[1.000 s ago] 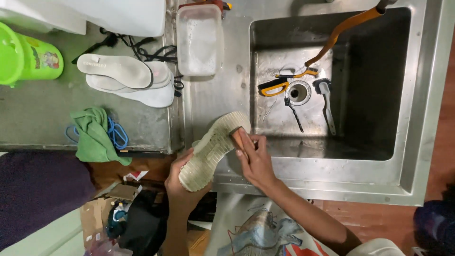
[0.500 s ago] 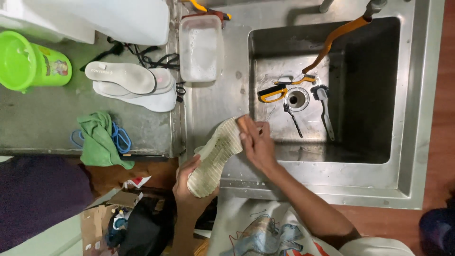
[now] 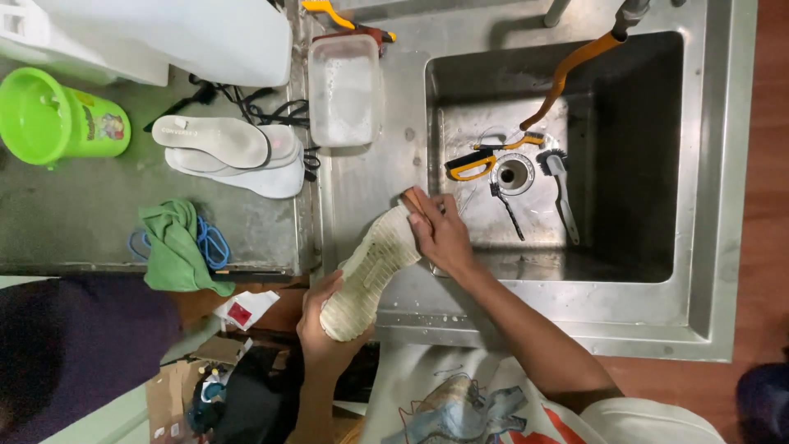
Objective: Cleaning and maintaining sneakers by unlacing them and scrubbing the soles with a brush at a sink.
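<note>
Stainless steel runs under everything: a wet tabletop (image 3: 370,177) with a deep sink (image 3: 641,164) at three o'clock of my hands. My left hand (image 3: 322,325) has its grip clenched round the heel of a pale shoe (image 3: 371,270), sole up, at the sink's near edge. My right hand (image 3: 441,234) grips a wooden brush (image 3: 413,201) against the toe. Brushes (image 3: 559,185) lie by the drain. At ten o'clock sit white insoles (image 3: 226,144), a green cloth (image 3: 174,247) and a green bucket (image 3: 57,119). Reddish floor (image 3: 768,247) shows at the right.

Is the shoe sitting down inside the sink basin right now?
No, the shoe is held sole-up over the sink's front rim, outside the basin.
</note>
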